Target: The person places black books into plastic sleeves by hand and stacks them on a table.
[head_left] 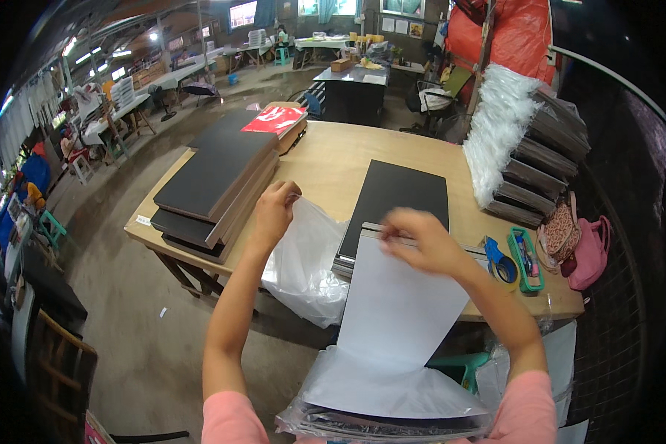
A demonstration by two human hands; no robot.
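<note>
My left hand (276,211) pinches the edge of a clear plastic bag (305,263), which hangs down past the front edge of the table. My right hand (422,240) is blurred, with curled fingers at the top edge of a white sheet (403,296); whether it grips the sheet cannot be made out. That sheet slopes from the table down toward my lap, where plastic-wrapped dark boards (392,422) lie. Behind my right hand, a stack of black boards (405,189) lies on the table.
A tall stack of black boards (214,166) fills the table's (333,152) left side, beside a red-and-white packet (275,119). At the right are piled clear plastic bags (499,126), dark boards (544,152), blue tape (499,259), a green basket (525,259) and a pink bag (590,255).
</note>
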